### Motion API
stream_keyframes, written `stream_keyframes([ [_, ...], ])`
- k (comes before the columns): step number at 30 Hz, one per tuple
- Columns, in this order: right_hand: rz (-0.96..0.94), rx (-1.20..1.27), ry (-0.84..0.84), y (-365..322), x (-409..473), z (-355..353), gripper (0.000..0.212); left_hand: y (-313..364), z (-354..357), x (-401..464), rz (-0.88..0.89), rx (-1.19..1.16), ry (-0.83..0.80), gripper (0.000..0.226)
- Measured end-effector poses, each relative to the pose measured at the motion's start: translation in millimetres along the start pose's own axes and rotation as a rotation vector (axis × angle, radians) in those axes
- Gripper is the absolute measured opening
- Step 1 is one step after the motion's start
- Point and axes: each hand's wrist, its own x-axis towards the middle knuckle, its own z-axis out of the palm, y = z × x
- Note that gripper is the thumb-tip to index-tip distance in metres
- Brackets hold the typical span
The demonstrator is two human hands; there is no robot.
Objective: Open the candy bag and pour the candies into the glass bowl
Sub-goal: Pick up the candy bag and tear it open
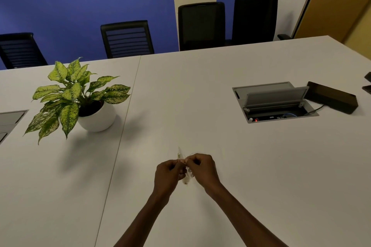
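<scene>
Clear plastic: one small candy bag, see-through, pinched between my two hands above the white table
Counts: two hands, one bag, one potted plant, four black chairs, one open cable box, one black box; I cannot make out a glass bowl, and the candies inside the bag are too blurred to count
Left hand: fingers curled, thumb and fingertips pressed together on the bag's upper left edge
Right hand: fingers curled too, pinching the bag's upper right edge, knuckles nearly touching the left hand
Bag's place: held in the air between my hands, near the table's front middle, just right of the seam in the tabletop
Bag's axis: long axis runs roughly away from me and toward me, a thin tip poking up past my fingers, the lower end hanging toward my wrists
Potted plant: green speckled leaves in a white round pot, well apart to the left, beyond the seam
Cable box: sunk in the table far right, its grey lid tilted up
Black box: just beside the cable box, a cable running between them
Chairs: lined along the far edge against the blue wall
In the way: nothing lies between my hands and the bare tabletop around them
</scene>
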Motion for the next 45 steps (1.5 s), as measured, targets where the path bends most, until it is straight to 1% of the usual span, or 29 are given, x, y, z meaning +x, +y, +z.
stream_keyframes([
  [4, -0.006, 0.003, 0.032, -3.4, 1.0, -0.4, 0.019, 5.0, 8.7, 4.2, -0.092, -0.187, -0.014, 0.024],
  [8, 0.057, 0.113, 0.051, -5.1, 5.3, -6.1, 0.012, 7.7, 9.3, 12.6, -0.142, -0.294, -0.041, 0.018],
  [13, 0.198, 0.316, -0.014, -10.2, 11.7, -13.0, 0.009, 11.3, 9.4, 18.4, -0.099, -0.260, -0.125, 0.024],
  [18, 0.295, 0.423, -0.052, -10.2, 18.7, -13.4, 0.014, 12.6, 9.4, 23.2, -0.078, -0.248, -0.171, 0.029],
  [24, 0.355, 0.533, -0.117, -6.3, 24.1, -14.8, 0.019, 16.1, 8.7, 25.3, -0.085, -0.263, -0.214, 0.030],
  [31, 0.346, 0.644, -0.173, -8.8, 28.9, -19.0, 0.016, 18.8, 11.4, 30.1, -0.085, -0.302, -0.232, 0.030],
  [35, 0.312, 0.571, -0.146, -11.3, 29.7, -20.7, 0.016, 19.2, 11.0, 32.9, -0.079, -0.293, -0.234, 0.029],
  [38, 0.184, 0.358, -0.075, -14.1, 31.4, -23.5, 0.011, 21.1, 9.9, 32.9, -0.050, -0.235, -0.201, 0.026],
  [41, 0.031, 0.083, -0.012, -14.8, 33.1, -25.3, 0.010, 21.4, 9.5, 33.7, -0.016, -0.134, -0.117, 0.020],
  [45, -0.080, -0.121, 0.027, -15.4, 33.5, -25.8, 0.012, 21.4, 12.7, 33.5, 0.015, 0.028, 0.032, 0.012],
])
